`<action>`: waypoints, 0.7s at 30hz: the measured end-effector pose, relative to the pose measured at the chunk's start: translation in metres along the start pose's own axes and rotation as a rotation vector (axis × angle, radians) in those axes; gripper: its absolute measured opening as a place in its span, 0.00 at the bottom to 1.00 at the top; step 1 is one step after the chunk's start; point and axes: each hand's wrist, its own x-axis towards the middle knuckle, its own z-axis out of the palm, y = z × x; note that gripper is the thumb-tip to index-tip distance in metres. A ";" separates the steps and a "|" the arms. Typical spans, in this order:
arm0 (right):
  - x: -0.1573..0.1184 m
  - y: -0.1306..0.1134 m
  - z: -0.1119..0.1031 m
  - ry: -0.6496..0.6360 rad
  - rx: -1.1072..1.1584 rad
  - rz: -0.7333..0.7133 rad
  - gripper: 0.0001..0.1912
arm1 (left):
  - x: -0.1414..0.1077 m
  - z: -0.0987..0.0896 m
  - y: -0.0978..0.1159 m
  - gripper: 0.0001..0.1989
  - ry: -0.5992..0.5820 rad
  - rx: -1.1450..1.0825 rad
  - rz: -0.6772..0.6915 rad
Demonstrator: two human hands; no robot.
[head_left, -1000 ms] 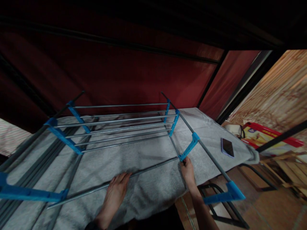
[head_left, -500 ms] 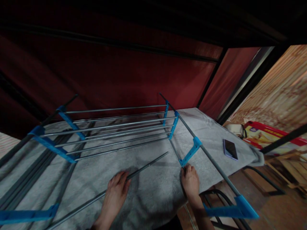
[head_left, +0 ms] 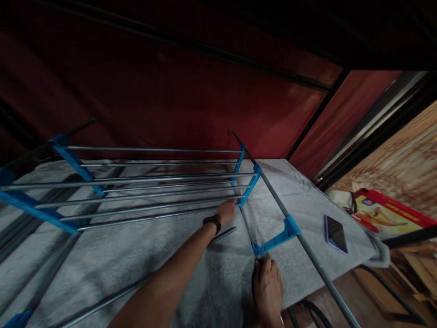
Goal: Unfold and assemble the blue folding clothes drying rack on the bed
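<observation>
A rack of grey metal rods (head_left: 160, 176) joined by blue plastic brackets stands on a grey cloth. My left hand (head_left: 226, 212), with a black band at the wrist, reaches to the foot of the second right-hand bracket (head_left: 251, 184); its fingertips close there, partly hidden. Nearer to me, my right hand (head_left: 268, 288) is closed around the thin lower rod, just below the foot of another blue bracket (head_left: 277, 241). The long side rod (head_left: 309, 253) runs through the tops of these brackets. A loose rod (head_left: 114, 298) lies under my left forearm.
On the right part of the cloth-covered table (head_left: 293, 191) lies a phone (head_left: 336, 234). Past its edge is a red and yellow box (head_left: 392, 212). More rods (head_left: 20, 232) lie at the left. A dark red sheet (head_left: 164, 100) closes off the back.
My left hand has let go of the loose rod and moved forward and right to the bracket's foot. My right hand stays at the lower rod. The view has shifted a little.
</observation>
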 end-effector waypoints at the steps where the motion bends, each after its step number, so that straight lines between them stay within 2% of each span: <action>1: 0.000 0.001 0.001 0.003 0.017 0.000 0.23 | 0.007 0.001 -0.002 0.30 -0.019 -0.005 -0.003; 7: 0.004 0.007 0.006 -0.013 0.076 0.029 0.25 | 0.027 0.002 -0.009 0.23 -0.111 -0.013 -0.057; 15: 0.005 0.012 0.012 -0.037 0.090 0.010 0.28 | 0.026 0.005 -0.009 0.24 -0.125 0.016 -0.122; 21: 0.008 0.014 0.008 -0.154 0.103 0.028 0.31 | 0.027 0.005 -0.008 0.24 -0.114 -0.001 -0.145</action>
